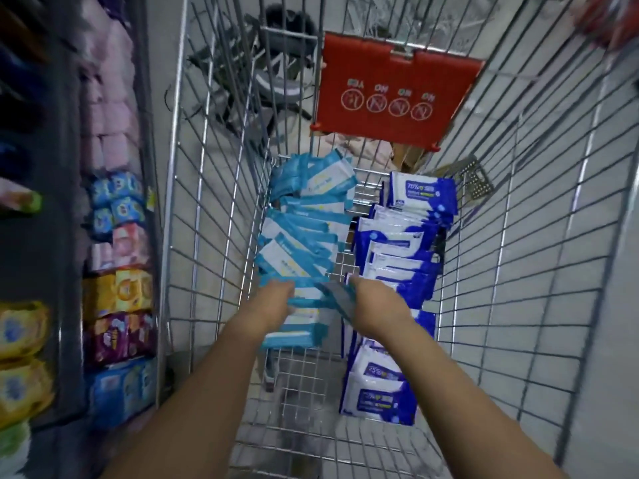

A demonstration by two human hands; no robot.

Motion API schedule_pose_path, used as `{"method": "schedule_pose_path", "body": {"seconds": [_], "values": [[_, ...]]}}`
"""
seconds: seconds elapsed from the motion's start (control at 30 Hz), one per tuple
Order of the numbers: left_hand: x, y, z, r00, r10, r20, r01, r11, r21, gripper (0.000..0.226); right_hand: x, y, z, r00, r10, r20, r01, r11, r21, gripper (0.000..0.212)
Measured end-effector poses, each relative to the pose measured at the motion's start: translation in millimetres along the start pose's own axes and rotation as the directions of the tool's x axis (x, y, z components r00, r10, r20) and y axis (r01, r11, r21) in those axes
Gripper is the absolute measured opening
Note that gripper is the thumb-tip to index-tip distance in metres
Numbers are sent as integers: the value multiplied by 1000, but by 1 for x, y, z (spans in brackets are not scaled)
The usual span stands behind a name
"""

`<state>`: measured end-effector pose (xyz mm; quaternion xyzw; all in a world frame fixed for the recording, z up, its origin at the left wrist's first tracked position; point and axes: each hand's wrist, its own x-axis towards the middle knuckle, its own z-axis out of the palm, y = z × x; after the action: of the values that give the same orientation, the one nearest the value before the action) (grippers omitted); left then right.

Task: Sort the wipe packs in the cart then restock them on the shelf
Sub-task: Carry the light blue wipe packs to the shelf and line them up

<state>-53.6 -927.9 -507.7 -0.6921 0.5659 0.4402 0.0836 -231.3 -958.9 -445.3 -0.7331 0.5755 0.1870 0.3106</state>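
Observation:
Inside the wire cart (214,236) stand two rows of wipe packs. The light blue packs (304,229) run along the left side, the dark blue and white packs (404,243) along the right. My left hand (273,302) reaches down into the near end of the light blue row and holds packs there; its fingers are hidden among them. My right hand (377,305) grips a blurred, greyish light blue pack (337,299) in the gap between the two rows. More dark blue packs (377,388) lie nearer to me on the cart floor.
A red fold-down child seat panel (394,88) hangs at the cart's far end. A shelf (117,292) on the left holds pink, yellow, purple and blue packets. Grey tiled floor lies to the right of the cart.

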Motion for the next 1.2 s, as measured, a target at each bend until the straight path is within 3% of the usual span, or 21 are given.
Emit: {"method": "schedule_pose_path", "body": {"seconds": [0.17,0.3,0.47,0.6,0.8,1.0,1.13,1.2], "values": [[-48,44,-53,979,13,-203,-27,997,-66,31,-39,14,-86,998,4,66,-10,996,87,36],[-112,81,-128,902,12,-431,-61,993,-100,33,-88,3,-159,984,-165,73,152,975,161,37],[-247,116,-194,672,-14,-740,-94,990,-103,34,-167,-21,-227,902,-427,-63,426,904,-34,54],[-373,133,-191,498,-32,-866,-59,996,-70,35,-252,-50,-254,758,-634,-158,629,773,-85,57],[-546,130,-137,428,-126,-895,49,992,-116,26,-384,-119,-250,472,-879,-72,873,477,-102,47],[-700,80,-57,248,-307,-919,178,947,-268,29,-494,-222,-195,196,-969,151,975,176,-138,33],[-793,28,-8,50,-442,-895,133,892,-433,23,-558,-294,-140,26,-979,201,999,18,-41,30],[-834,-4,12,-11,-512,-859,111,853,-510,24,-583,-330,-110,-34,-974,224,999,-33,9,31]]}}
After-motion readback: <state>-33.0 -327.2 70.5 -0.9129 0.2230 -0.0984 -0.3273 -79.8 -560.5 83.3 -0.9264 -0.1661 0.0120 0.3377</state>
